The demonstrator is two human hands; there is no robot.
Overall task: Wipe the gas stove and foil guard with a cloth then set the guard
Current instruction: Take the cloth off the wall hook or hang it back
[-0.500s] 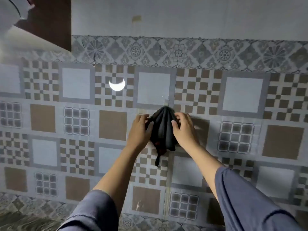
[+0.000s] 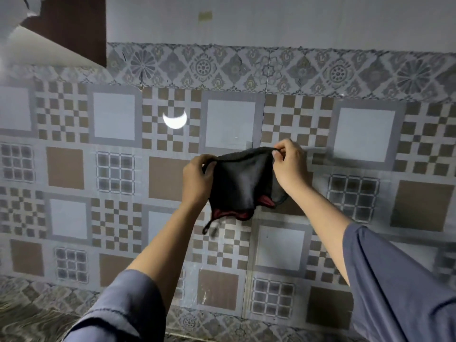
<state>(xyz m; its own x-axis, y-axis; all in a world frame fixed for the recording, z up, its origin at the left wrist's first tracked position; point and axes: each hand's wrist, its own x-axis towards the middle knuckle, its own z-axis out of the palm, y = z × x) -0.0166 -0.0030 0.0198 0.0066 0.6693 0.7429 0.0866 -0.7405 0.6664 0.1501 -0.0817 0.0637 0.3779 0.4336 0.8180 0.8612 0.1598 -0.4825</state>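
Observation:
A black cloth [image 2: 243, 180] with a dark red underside hangs spread in front of the tiled wall, just below a small hook [image 2: 249, 144]. My left hand [image 2: 197, 177] grips its upper left edge. My right hand [image 2: 288, 164] pinches its upper right edge between thumb and fingers. A thin loop dangles from the cloth's lower left corner. The gas stove and the foil guard are not in view.
The patterned tile wall [image 2: 118, 174] fills the view, with a bright crescent reflection [image 2: 174, 119] on it. A dark brown cupboard corner [image 2: 74, 28] juts out at the top left. Both arms wear grey-blue sleeves.
The cloth was bunched into a narrow bundle between both hands; now it is pulled open sideways. My right hand has moved up and right, my left hand slightly left.

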